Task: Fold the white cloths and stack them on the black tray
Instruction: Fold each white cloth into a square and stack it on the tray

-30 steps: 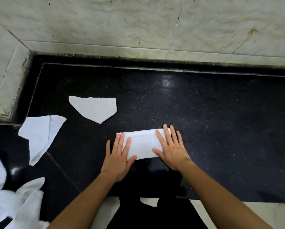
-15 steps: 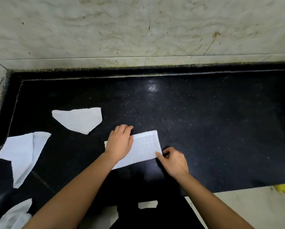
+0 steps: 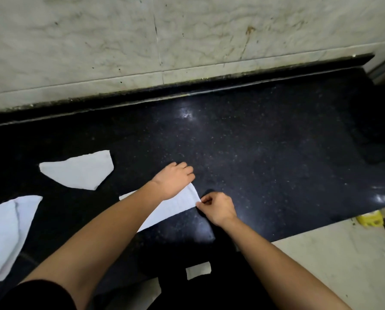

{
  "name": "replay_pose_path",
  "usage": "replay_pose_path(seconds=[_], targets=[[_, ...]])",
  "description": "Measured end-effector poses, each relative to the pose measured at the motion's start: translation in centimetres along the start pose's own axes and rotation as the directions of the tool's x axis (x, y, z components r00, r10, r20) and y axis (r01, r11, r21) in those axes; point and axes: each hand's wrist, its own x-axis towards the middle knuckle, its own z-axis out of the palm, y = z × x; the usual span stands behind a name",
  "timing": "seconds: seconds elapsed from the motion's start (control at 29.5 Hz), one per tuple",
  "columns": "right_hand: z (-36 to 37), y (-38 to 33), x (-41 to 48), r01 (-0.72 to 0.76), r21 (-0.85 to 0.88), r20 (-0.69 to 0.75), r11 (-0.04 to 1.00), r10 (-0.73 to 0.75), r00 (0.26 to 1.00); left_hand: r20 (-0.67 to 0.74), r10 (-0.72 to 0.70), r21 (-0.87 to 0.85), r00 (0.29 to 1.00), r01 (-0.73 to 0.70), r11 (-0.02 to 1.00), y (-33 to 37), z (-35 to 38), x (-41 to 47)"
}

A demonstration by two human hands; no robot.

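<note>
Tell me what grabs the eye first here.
Two hands work a folded white cloth at the centre of the black counter. The right hand pinches its right corner, and the left hand covers its far edge. Loose white cloths lie scattered at left.

The folded white rectangular cloth (image 3: pixel 175 208) lies near the front edge of the black speckled stone surface (image 3: pixel 265 157) — a flat white cloth piece (image 3: pixel 79 171) behind and left of it, a loosely folded white cloth (image 3: pixel 8 224) farther left.
</note>
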Motion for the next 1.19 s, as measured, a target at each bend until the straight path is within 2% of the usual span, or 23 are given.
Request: replay_pose_path(seconds=[0.1, 0.24, 0.37, 0.47, 0.54, 0.61, 0.75, 0.81, 0.91, 0.98, 1.08, 1.19], targets=[[-0.2, -0.1, 0.0, 0.014, 0.095, 0.004, 0.995, -0.014, 1.000, 0.022, -0.079, -0.072, 0.997, 0.080, 0.994, -0.3, 0.5, -0.8], [-1.0, -1.0, 0.3, 0.061, 0.326, -0.023, 0.943, -0.057, 0.998, 0.001, -0.203, -0.217, 0.979, 0.199, 0.956, -1.4, 0.4, -2.9], [-2.8, -3.4, 0.9, 0.158, 0.448, -0.071, 0.880, -0.141, 0.987, -0.081, -0.400, -0.557, 0.913, 0.291, 0.778, -3.4, -0.9, -5.7], [-4.7, -5.7, 0.9, 0.307, 0.367, -0.115, 0.878, -0.285, 0.952, -0.076, -0.556, -0.728, 0.827, 0.335, 0.598, -4.5, -2.6, -7.6], [-6.1, -7.4, 0.2, 0.426, 0.272, -0.165, 0.863, -0.394, 0.904, -0.090, -0.633, -0.818, 0.769, 0.305, 0.488, -5.1, -3.8, -8.7], [-7.5, -9.2, -0.8, 0.522, 0.192, -0.239, 0.831, -0.477, 0.846, -0.137, -0.691, -0.857, 0.710, 0.264, 0.442, -5.6, -5.2, -9.9], [-9.7, -11.5, -2.7, 0.649, 0.236, -0.324, 0.723, -0.571, 0.754, -0.224, -0.770, -0.926, 0.598, 0.116, 0.359, -6.0, -7.8, -11.9], [-10.0, -11.6, -3.4, 0.681, 0.267, -0.323, 0.682, -0.602, 0.730, -0.229, -0.789, -0.947, 0.570, 0.056, 0.316, -5.8, -8.1, -12.9], [-9.1, -10.1, -4.0, 0.674, 0.241, -0.232, 0.698, -0.633, 0.739, -0.199, -0.776, -0.958, 0.599, 0.047, 0.282, -3.9, -6.4, -14.2], [-7.7, -8.1, -4.0, 0.656, 0.171, -0.139, 0.735, -0.641, 0.755, -0.151, -0.755, -0.956, 0.638, 0.099, 0.275, -1.7, -4.1, -14.8], [-5.1, -4.7, -3.8, 0.606, 0.055, 0.056, 0.794, -0.608, 0.792, -0.050, -0.673, -0.919, 0.738, 0.230, 0.321, 1.5, 0.9, -15.8], [-3.1, -2.1, -4.1, 0.573, -0.096, 0.281, 0.814, -0.530, 0.800, 0.082, -0.536, -0.902, 0.841, 0.291, 0.319, 4.6, 4.5, -16.8]])
